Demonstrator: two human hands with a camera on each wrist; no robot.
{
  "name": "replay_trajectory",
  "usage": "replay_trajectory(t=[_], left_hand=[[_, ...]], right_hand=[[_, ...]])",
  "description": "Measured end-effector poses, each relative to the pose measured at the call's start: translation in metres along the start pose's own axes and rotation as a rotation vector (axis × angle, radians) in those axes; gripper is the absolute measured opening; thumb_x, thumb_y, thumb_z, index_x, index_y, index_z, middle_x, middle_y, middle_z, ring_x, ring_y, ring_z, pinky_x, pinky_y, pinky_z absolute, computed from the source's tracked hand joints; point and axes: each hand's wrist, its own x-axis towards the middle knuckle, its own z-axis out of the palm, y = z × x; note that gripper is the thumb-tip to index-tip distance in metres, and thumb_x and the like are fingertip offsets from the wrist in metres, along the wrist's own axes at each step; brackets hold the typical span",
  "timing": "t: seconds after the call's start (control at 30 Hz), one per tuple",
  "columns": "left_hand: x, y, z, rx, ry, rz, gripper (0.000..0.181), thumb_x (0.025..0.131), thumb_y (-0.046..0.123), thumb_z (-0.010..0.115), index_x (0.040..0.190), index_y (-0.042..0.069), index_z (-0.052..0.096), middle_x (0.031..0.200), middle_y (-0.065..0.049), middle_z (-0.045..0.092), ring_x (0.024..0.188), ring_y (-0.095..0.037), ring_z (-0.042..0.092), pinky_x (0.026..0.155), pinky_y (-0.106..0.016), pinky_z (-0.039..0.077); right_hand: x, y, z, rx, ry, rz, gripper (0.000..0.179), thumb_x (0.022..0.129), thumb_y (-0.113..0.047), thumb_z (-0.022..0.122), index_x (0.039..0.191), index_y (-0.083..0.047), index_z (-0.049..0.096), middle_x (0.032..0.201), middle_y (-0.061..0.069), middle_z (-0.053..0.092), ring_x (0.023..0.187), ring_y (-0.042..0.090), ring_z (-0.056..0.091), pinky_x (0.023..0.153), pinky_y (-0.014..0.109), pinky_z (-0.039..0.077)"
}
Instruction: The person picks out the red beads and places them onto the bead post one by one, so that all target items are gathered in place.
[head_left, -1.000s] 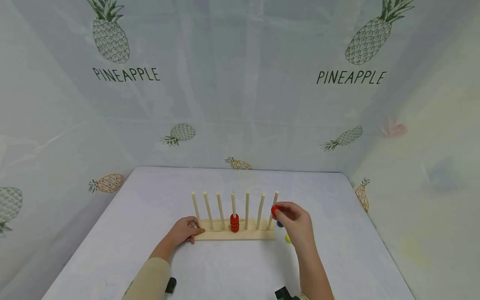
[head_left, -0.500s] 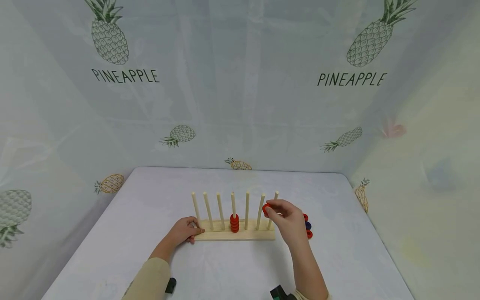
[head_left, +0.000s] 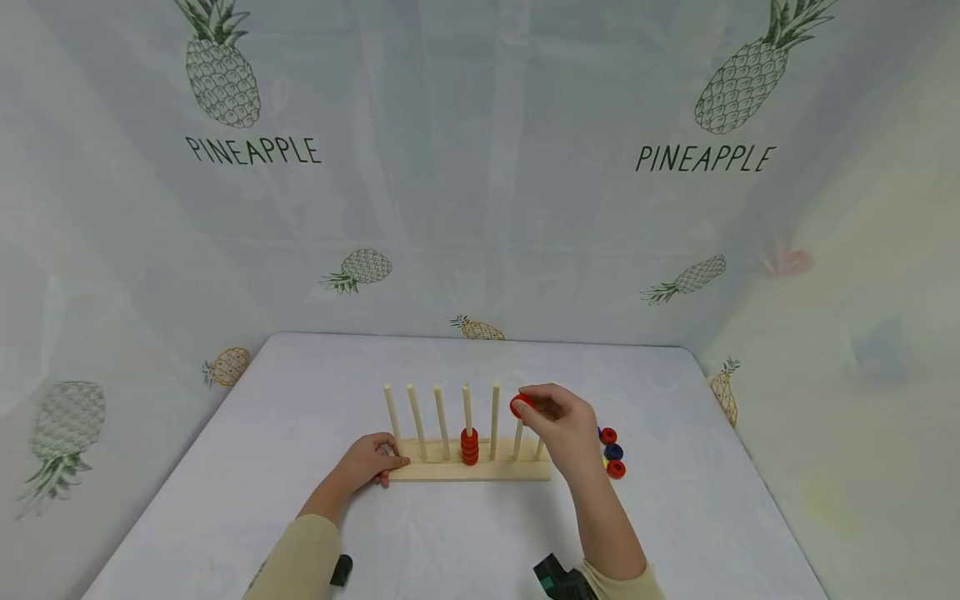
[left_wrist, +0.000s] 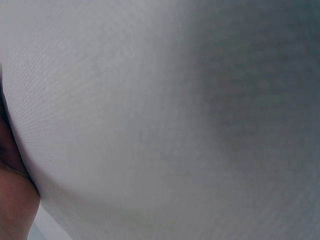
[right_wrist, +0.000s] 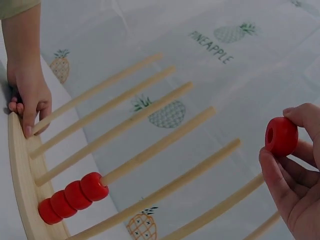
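A wooden peg rack (head_left: 480, 472) stands on the white table, with several upright pegs. On its middle peg is a stack of red beads (head_left: 469, 447). My left hand (head_left: 366, 458) grips the rack's left end, thumb over the base. Between right thumb and forefinger, my right hand (head_left: 566, 425) pinches a red bead (right_wrist: 282, 137), its hole showing in the right wrist view. In the head view, this bead overlaps the top of the second peg from the right. Only pale cloth and an edge of the left hand (left_wrist: 17, 205) show in the left wrist view.
Right of the rack lie loose beads, including a red bead (head_left: 608, 436), a blue bead (head_left: 613, 452) and a bit of yellow, partly hidden by the right hand. A pineapple-print curtain (head_left: 480, 183) surrounds the table (head_left: 337, 358).
My right hand has moved left and slightly up with the red bead, from the far-right peg to the second from the right, uncovering loose beads. My left hand stays put.
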Motion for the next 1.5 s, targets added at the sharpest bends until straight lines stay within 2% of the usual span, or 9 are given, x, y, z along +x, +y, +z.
replay_trajectory(t=[0.4,0.7,0.87,1.0,1.2,1.5], left_hand=[[0.001,-0.001,-0.001,0.003,-0.006,0.002,0.025,0.084,0.023,0.079,0.090,0.005,0.062,0.052,-0.004,0.056,0.042,-0.014,0.056,0.044,-0.024,0.041],[-0.001,0.003,-0.002,0.010,-0.006,0.011,0.024,0.085,0.022,0.078,0.090,0.005,0.062,0.052,-0.004,0.056,0.042,-0.014,0.056,0.044,-0.024,0.042],[-0.002,0.004,-0.002,0.004,-0.009,0.016,0.023,0.086,0.021,0.078,0.090,0.005,0.062,0.053,-0.004,0.057,0.043,-0.014,0.056,0.044,-0.025,0.043],[-0.002,0.004,-0.002,-0.014,-0.018,0.024,0.023,0.086,0.020,0.077,0.090,0.004,0.062,0.054,-0.004,0.056,0.043,-0.013,0.056,0.044,-0.024,0.042],[-0.003,0.005,-0.001,-0.028,-0.015,0.023,0.024,0.085,0.020,0.078,0.091,0.003,0.061,0.054,-0.003,0.056,0.043,-0.013,0.055,0.044,-0.024,0.042],[-0.003,0.004,0.000,-0.011,-0.006,0.028,0.025,0.085,0.021,0.078,0.090,0.004,0.061,0.052,-0.003,0.056,0.042,-0.013,0.056,0.043,-0.024,0.041]], right_hand=[[0.012,-0.007,0.015,-0.020,-0.040,-0.117,0.018,0.083,-0.016,0.081,0.098,-0.010,0.074,0.090,0.001,0.069,0.080,0.020,0.065,0.071,0.028,0.055],[0.021,-0.008,0.025,-0.019,-0.040,-0.285,0.018,0.079,-0.013,0.083,0.093,-0.008,0.074,0.085,0.002,0.067,0.076,0.018,0.063,0.070,0.027,0.054],[0.027,-0.011,0.031,0.004,-0.065,-0.312,0.020,0.077,-0.010,0.084,0.092,-0.004,0.073,0.086,0.006,0.066,0.074,0.017,0.062,0.069,0.026,0.053],[0.030,-0.012,0.035,-0.018,-0.076,-0.350,0.020,0.077,-0.011,0.084,0.093,-0.006,0.073,0.086,0.002,0.066,0.073,0.017,0.061,0.070,0.026,0.053],[0.031,-0.014,0.038,-0.069,-0.078,-0.353,0.021,0.076,-0.015,0.085,0.092,-0.010,0.073,0.087,-0.003,0.065,0.072,0.016,0.060,0.070,0.027,0.054],[0.038,-0.020,0.038,-0.099,-0.149,-0.268,0.024,0.078,-0.019,0.084,0.097,-0.010,0.073,0.087,0.002,0.066,0.074,0.018,0.061,0.071,0.032,0.053]])
